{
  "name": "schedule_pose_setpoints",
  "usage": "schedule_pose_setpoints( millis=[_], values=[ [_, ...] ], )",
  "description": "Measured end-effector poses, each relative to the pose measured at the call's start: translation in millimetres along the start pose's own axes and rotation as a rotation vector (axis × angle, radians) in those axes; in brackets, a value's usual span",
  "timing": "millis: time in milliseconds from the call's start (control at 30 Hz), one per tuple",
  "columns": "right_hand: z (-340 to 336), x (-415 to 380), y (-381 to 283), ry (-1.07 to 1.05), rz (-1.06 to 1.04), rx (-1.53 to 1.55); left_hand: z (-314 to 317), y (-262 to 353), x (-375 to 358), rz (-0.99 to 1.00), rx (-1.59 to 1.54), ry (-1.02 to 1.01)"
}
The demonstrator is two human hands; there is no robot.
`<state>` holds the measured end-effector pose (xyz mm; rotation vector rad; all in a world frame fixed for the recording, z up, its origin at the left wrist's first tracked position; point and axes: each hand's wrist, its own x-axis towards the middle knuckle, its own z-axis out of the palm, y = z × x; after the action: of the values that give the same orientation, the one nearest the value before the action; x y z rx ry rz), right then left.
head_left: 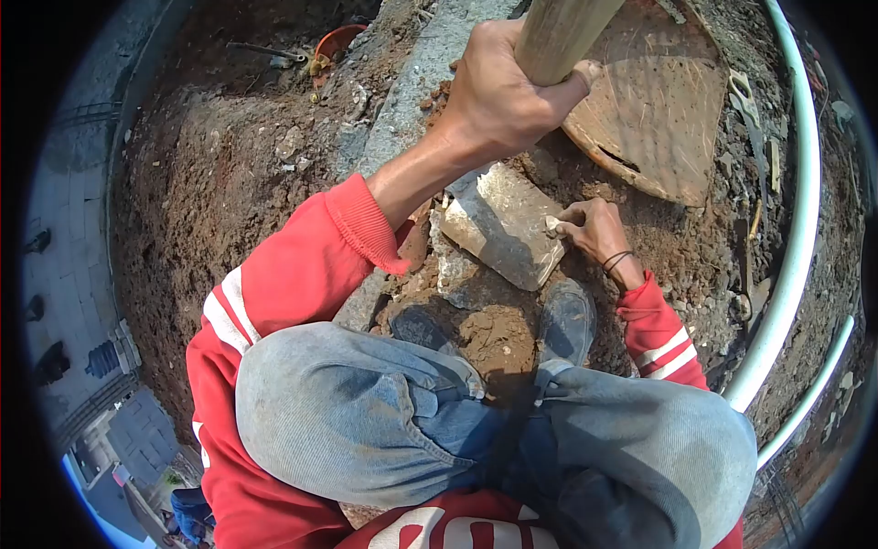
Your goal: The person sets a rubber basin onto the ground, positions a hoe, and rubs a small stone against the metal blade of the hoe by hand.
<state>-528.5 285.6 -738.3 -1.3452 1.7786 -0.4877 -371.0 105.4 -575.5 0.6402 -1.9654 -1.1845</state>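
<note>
My left hand (503, 91) is wrapped round a thick wooden handle (572, 32) at the top of the view. Below it lies a broad, slightly curved metal blade (508, 229), smeared with pale soil and partly in shadow. My left hand and forearm hide whether the handle joins this blade. At the blade's right edge, my right hand (599, 231) is closed in a pinch on a small pale stone-like piece (553, 224). That piece appears to touch the blade. My shoes (567, 320) stand just below the blade, with clumped brown soil (494, 339) between them.
A large muddy brown board-like piece (654, 101) lies at the upper right. Beyond it curves a pale pipe (805, 183), with a second pipe (809, 393) lower down. A concrete strip (412, 82) crosses the dirt. An orange container (340, 41) sits at the top left.
</note>
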Motion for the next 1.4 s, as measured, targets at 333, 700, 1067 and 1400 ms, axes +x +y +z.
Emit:
schedule_pose_setpoints(
  millis=[333, 700, 1067, 1400],
  values=[
    [5, -3, -5, 0.118, -0.004, -0.011, -2, -19, -1, -0.049, -0.081, 0.037],
    [-17, -6, -4, 0.227, 0.055, 0.015, -3, -19, -3, -0.081, -0.112, 0.067],
    [1, -13, -9, 0.256, 0.105, 0.045, -4, -21, -4, -0.064, -0.044, 0.104],
    [-7, 8, -5, 0.169, -0.082, 0.048, -7, -25, -2, -0.07, -0.083, 0.056]
  ],
)
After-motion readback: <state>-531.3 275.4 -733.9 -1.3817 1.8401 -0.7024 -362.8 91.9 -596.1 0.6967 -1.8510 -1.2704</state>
